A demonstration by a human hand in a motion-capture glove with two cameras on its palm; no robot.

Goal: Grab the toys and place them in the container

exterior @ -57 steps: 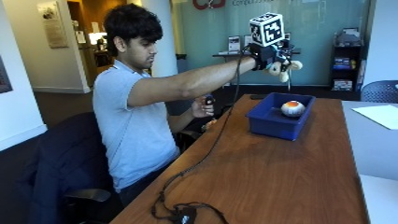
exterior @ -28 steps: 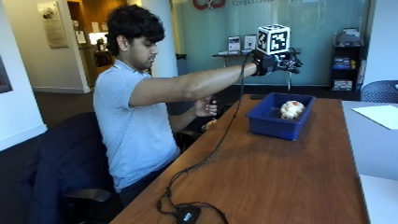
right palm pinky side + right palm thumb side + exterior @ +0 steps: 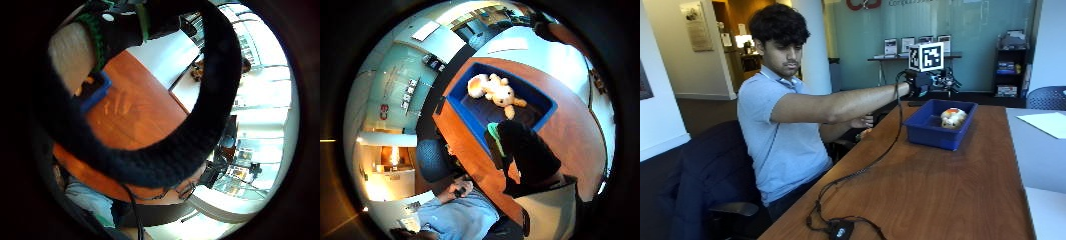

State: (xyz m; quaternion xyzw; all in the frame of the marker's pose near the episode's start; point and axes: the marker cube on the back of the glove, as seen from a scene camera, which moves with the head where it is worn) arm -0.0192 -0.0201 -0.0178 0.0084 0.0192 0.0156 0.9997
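Note:
A cream plush toy [image 3: 953, 118] with orange bits lies inside the blue container [image 3: 933, 135] on the wooden table. My gloved right hand [image 3: 934, 81] hovers above the container's far left corner with spread fingers and holds nothing. From the thumb side palm view, the plush toy [image 3: 495, 90] lies on the floor of the blue container [image 3: 465, 120], below a relaxed gloved finger [image 3: 525, 150]. A corner of the container [image 3: 95, 90] shows in the little finger side palm view.
A cable runs along the brown table [image 3: 939, 190] to a small black device [image 3: 840, 230] near its front edge. A white sheet [image 3: 1043, 122] lies on the adjoining white table [image 3: 1039, 170]. The person's bare left hand [image 3: 863, 121] stays by the table's left edge.
One second ago the hand held something pale over the container. It has let go, a pale toy lies in the container, and the hand has moved slightly back.

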